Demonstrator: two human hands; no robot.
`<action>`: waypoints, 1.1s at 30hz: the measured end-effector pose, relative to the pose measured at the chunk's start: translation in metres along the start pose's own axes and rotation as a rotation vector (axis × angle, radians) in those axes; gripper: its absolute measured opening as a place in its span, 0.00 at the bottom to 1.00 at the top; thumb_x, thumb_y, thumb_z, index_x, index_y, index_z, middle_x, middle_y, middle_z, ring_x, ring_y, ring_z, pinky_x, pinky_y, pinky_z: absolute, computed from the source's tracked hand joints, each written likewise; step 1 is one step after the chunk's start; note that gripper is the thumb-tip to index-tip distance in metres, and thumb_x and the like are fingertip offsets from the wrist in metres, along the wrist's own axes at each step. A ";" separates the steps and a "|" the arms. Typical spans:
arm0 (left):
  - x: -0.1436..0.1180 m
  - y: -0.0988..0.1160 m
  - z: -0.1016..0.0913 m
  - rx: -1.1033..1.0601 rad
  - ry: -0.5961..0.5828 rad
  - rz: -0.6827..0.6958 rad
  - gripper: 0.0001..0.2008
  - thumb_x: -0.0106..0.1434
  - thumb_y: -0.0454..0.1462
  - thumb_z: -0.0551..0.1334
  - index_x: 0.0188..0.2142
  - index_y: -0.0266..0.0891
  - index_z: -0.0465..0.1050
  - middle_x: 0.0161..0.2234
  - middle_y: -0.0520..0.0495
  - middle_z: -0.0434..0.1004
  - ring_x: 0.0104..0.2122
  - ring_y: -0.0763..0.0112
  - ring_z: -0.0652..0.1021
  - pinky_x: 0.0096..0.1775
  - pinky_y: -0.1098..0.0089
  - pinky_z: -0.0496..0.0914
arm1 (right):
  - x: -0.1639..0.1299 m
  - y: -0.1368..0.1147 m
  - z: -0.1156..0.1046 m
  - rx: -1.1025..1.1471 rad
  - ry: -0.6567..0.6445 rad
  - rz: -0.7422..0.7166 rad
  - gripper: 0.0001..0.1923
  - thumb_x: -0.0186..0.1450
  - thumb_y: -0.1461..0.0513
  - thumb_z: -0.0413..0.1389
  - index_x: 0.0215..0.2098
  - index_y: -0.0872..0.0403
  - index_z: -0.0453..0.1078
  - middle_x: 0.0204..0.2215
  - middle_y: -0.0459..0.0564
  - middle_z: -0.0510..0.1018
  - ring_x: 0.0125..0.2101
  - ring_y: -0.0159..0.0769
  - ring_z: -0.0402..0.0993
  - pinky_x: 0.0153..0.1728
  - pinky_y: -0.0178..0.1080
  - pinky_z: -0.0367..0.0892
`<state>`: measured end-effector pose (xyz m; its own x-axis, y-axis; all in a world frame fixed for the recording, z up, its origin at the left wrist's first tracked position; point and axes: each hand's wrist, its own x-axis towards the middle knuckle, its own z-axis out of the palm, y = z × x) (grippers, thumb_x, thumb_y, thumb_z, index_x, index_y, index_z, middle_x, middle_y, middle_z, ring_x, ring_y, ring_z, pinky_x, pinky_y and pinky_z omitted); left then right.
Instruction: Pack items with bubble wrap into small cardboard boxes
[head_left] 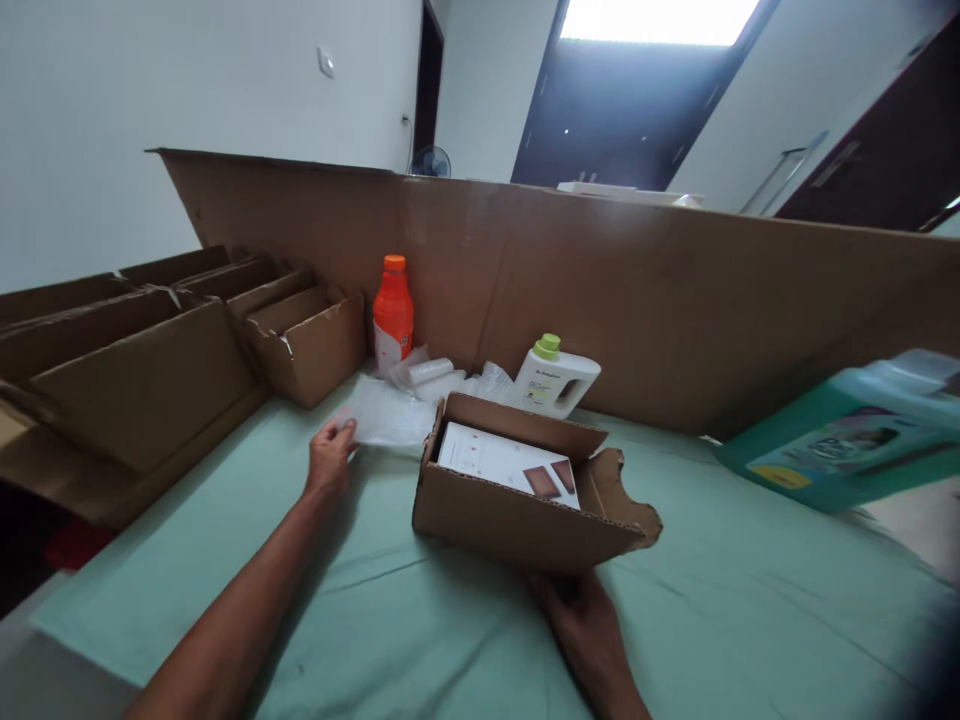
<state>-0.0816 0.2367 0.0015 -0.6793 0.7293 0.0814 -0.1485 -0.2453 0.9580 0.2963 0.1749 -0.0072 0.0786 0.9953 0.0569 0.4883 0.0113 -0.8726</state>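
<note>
Cardboard box point(517, 520) sits open on the green-covered desk point(750, 600), a white carton point(502, 462) lying inside it. Right hand point(581, 625) rests against the box's near wall; how far its grip is closed cannot be told. Left hand point(330, 455) pinches the edge of a clear plastic bag point(386, 415) lying just left of the box. An orange bottle point(393, 315) and a white jug point(555, 380) stand behind.

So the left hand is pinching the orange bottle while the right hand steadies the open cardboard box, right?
Not quite. In the head view the left hand pinches a clear plastic bag lying on the green cloth; the orange bottle stands untouched by the cardboard wall. The right hand does steady the open cardboard box.
</note>
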 end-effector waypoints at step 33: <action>-0.209 0.042 -0.072 0.070 -0.286 -0.468 0.34 0.44 0.43 0.77 0.49 0.39 0.70 0.38 0.45 0.79 0.36 0.63 0.80 0.38 0.65 0.76 | -0.105 -0.035 -0.004 0.227 0.068 0.070 0.38 0.58 0.46 0.64 0.60 0.56 0.64 0.28 0.46 0.78 0.27 0.37 0.72 0.30 0.38 0.69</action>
<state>0.0025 0.0277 0.0051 -0.3281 0.8973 -0.2953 -0.3328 0.1828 0.9251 0.2742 0.0695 0.0193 0.1676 0.9857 0.0186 0.2723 -0.0282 -0.9618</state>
